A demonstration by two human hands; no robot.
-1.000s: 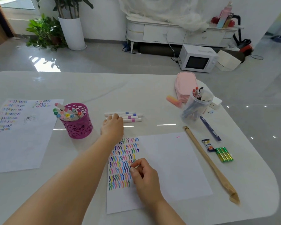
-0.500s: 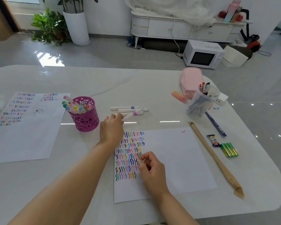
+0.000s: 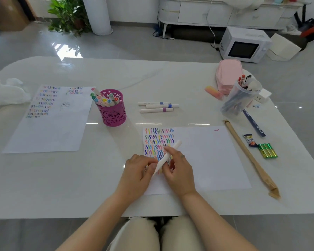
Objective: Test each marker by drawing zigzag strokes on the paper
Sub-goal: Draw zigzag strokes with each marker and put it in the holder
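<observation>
Over the near-left part of the paper (image 3: pixel 207 160), I see both hands on one white marker (image 3: pixel 175 146), tilted up and away. My left hand (image 3: pixel 139 169) pinches its lower end and my right hand (image 3: pixel 179 169) grips the barrel. Three markers (image 3: pixel 158 106) lie side by side on the surface (image 3: pixel 170 78) beyond, near the magenta cup (image 3: pixel 114 115).

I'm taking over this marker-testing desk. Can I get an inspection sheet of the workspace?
Surface: white table, glossy, glare streaks.
Job's things: paper with zigzag rows at its top left; three markers lying behind it; magenta cup of markers; second paper, left.
Clutter: pink pouch, clear cup of pens, wooden stick, batteries, ruler.
Grips: left hand and right hand both hold one white marker over the paper.
Cables: nothing seen on table; white cable by the floor microwave.
Surroundings: potted plant, white cabinet.
</observation>
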